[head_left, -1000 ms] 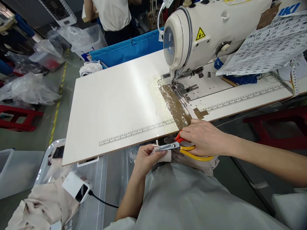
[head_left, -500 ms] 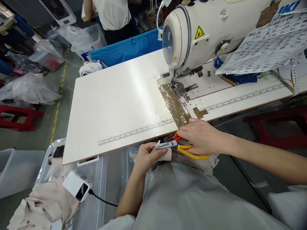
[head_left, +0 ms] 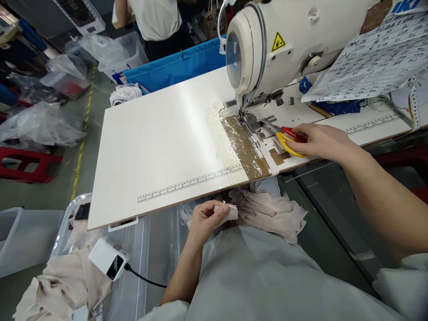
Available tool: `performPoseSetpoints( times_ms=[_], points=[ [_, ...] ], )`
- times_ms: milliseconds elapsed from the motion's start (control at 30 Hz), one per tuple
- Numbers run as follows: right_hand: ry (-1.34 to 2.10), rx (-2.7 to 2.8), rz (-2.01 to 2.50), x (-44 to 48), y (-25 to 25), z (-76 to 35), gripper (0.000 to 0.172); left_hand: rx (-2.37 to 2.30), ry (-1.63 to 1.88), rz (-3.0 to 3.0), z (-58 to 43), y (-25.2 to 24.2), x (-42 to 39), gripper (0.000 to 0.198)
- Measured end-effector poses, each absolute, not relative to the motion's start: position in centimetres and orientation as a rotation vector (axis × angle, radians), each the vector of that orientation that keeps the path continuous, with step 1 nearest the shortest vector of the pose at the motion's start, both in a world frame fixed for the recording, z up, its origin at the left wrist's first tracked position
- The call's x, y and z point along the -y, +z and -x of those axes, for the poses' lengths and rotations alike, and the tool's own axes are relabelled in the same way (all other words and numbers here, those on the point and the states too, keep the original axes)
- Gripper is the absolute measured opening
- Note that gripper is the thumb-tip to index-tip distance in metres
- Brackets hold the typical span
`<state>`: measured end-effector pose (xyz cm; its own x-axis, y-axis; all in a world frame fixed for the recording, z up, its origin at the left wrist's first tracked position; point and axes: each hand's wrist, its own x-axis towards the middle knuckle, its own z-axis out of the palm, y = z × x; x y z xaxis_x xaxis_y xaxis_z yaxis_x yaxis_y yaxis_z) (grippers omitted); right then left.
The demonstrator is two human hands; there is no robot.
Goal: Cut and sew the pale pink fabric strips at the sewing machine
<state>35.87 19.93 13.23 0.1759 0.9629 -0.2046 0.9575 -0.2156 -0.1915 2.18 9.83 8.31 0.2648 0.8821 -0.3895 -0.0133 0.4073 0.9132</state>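
Left hand (head_left: 205, 219): mine, bare, no glove, no ring or watch showing; nails short and plain. Forearm bare up to the elbow, where a short sleeve in pale grey-white cloth begins at the bottom edge of the view.

Right hand (head_left: 319, 140): mine, bare, no glove, no ring or band at the wrist. Forearm bare along its whole visible length; a pale sleeve edge shows at the lower right corner.

Garment: light grey-white apron or smock across my front and lap, smooth, faintly sheer, without print, pocket or button in view.
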Motion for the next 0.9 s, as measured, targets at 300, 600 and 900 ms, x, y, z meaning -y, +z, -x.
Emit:
performPoseSetpoints(
  times_ms=[300, 600, 900],
  points=[
    [2.092, 1.414, 1.421, -10.1, 5.8, -26.3, 0.063, -1.062, 1.025, -1.064, -1.8, 7.8, -8.3, 0.023],
    [2.031, 0.718, 1.37, -7.0, -5.1, -16.8, 0.025, -0.988, 1.045, -0.956, -2.1, 7.2, -5.0, 0.026],
    [1.57, 1.152, 1.558, -7.7, -6.8, -19.4, 0.029, -1.509, 1.156, -0.746, 2.4, 5.0, -5.3, 0.042]
  ],
)
